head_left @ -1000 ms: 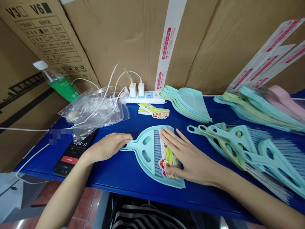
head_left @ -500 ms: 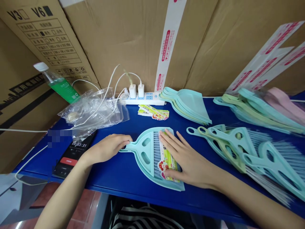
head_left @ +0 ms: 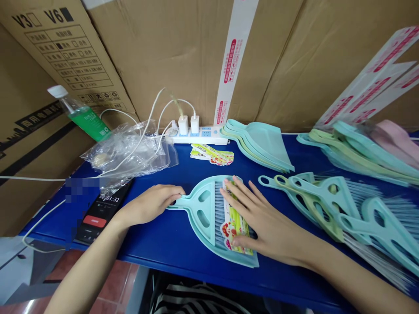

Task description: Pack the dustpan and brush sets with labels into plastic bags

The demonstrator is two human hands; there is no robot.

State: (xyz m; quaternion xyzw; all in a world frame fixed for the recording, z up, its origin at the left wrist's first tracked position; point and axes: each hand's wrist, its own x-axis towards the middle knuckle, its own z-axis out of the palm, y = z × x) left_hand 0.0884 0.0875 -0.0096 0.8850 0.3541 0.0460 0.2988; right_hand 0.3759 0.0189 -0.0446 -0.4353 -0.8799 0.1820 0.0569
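Note:
A light-blue dustpan (head_left: 200, 232) lies flat on the blue table, with a matching hand brush (head_left: 209, 205) resting inside it. My left hand (head_left: 157, 203) pinches the stacked handle ends of both. Across the brush's grey-blue bristles lies a printed label card (head_left: 234, 220) in yellow-green, white and red. My right hand (head_left: 258, 218) rests flat on the card and bristles, fingers spread, covering the card's right part. Behind them, a few loose label cards (head_left: 212, 155) lie overlapping. More brushes (head_left: 330, 196), light blue and pale green, are piled to the right.
At the back stands a stack of dustpans (head_left: 262, 141), with further dustpans (head_left: 356, 152) on the right. A power strip (head_left: 209, 135) with chargers sits against cardboard. To the left are a clear plastic bag (head_left: 131, 152), a green-labelled bottle (head_left: 87, 120) and a phone (head_left: 98, 218).
The dustpan, brush and both hands appear slightly further right, along with most of the view. My left hand stays on the handles and my right hand stays spread on the card.

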